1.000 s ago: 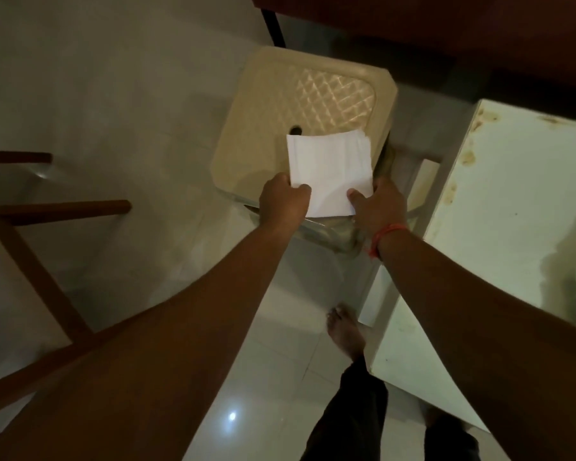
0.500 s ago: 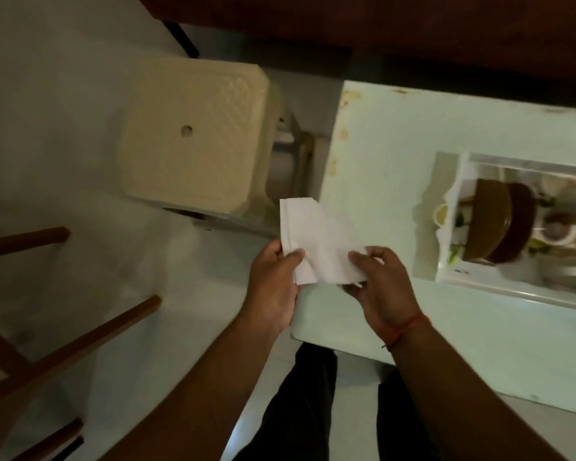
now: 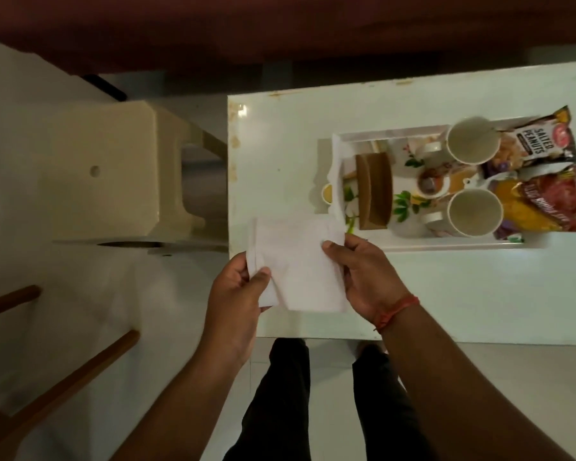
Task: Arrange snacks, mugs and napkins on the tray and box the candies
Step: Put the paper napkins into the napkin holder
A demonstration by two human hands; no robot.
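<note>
White paper, a folded napkin (image 3: 296, 264), is pinched at its two sides: left hand (image 3: 238, 291) thumb on its near-left corner, right hand (image 3: 363, 277) thumb on its right edge. It hangs over the table (image 3: 446, 294) edge. The tray (image 3: 413, 246) lies ahead and to the right, nearer the right hand, with its brown holder (image 3: 373, 191) at the near end.

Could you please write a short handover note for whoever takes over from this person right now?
Left hand and right hand: both pinch the white napkin, held over the table near the tray's left end.
Tray: holds two mugs, a brown holder, and two snack packets at its right end.
Done: mugs and snacks placed.
Left: set the napkin on the tray; box the candies. No candy box clearly visible.
</note>
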